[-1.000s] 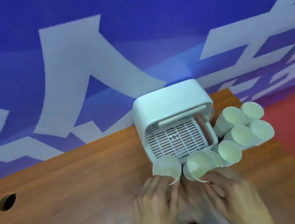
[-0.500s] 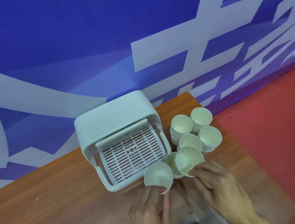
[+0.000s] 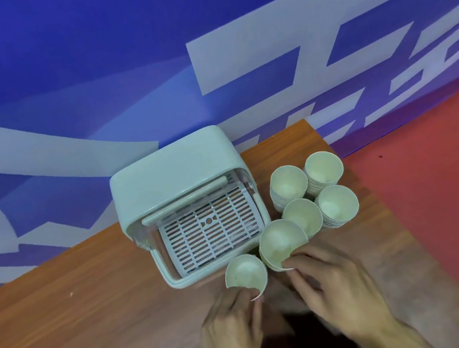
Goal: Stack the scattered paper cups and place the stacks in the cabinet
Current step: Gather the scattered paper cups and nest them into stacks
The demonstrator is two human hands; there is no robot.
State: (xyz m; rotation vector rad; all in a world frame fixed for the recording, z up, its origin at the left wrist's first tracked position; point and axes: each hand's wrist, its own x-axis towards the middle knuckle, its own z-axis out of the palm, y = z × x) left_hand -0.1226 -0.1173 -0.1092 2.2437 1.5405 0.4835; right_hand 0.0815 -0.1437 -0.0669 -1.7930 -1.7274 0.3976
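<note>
While I've got both grips working at the front lip of the pale mint plastic cabinet [image 3: 173, 174], I'd put us around the middle of this job. Left grip [image 3: 233, 323] is pinching the near rim of a single off-white paper cup [image 3: 245, 272], mouth tipped up toward the camera, just off the cabinet's front corner. Right grip [image 3: 334, 287] has its fingers curled round the near side of a short nested stack of the same cups [image 3: 281, 241]. That stack is tilted and sits right beside the lone cup, rims very close, though I can't tell if they actually touch. Looks to me like the single is meant to go into that stack next. Over at the right end of the brown wooden tabletop [image 3: 79, 323], four more cup stacks [image 3: 324, 171] stand upright in a tight cluster, just beside the cabinet's side wall. So most of the stacking looks done, and I see no other loose cups lying about. Now the other half: the cabinet's front is open, and its white slatted tray [image 3: 211, 233] has nothing on it that I can see. What's left, as I judge it: seat this last cup, then load all five stacks into the cabinet.
</note>
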